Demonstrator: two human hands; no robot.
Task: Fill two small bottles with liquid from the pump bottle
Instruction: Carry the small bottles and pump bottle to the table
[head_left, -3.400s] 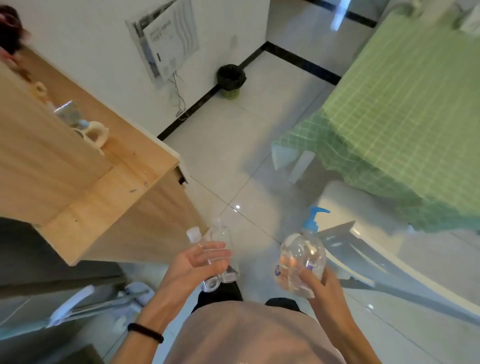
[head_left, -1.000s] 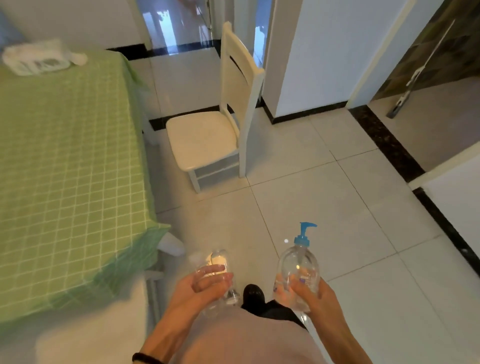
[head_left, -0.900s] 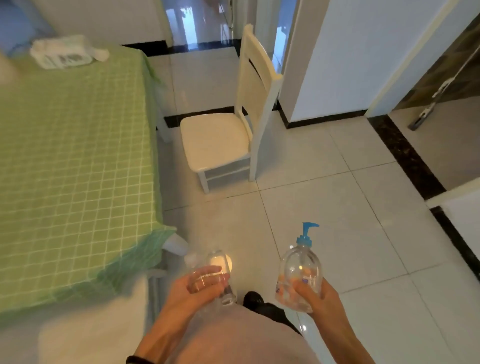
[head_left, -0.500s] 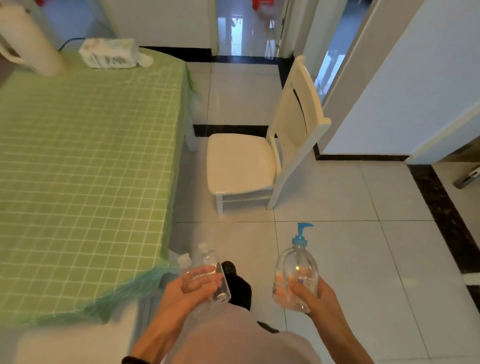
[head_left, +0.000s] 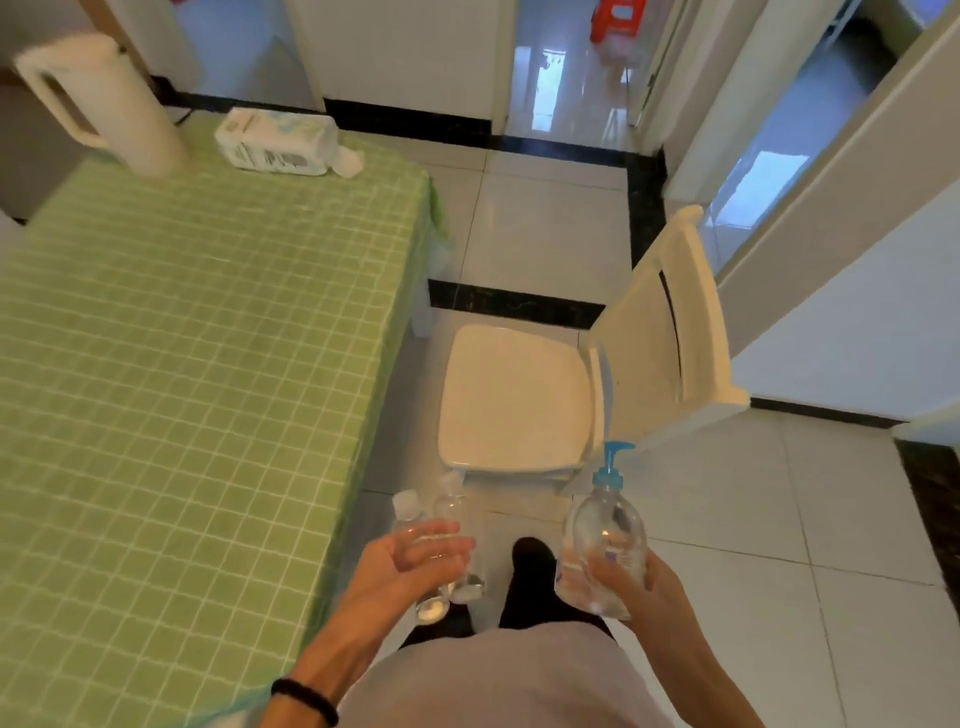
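Two small clear plastic bottles (head_left: 441, 540), capped in white, sit side by side in the left hand (head_left: 402, 566), its fingers wrapped around both. The right hand (head_left: 631, 584) cups a rounded transparent pump bottle (head_left: 602, 556) from below, fingers closed on its base, blue pump upright. Both are held at waist height beside a table with a green checked tablecloth (head_left: 182, 364), probably where they will be set down for filling. A smooth white chair (head_left: 519, 400) stands ahead on glossy pale floor tiles (head_left: 779, 519).
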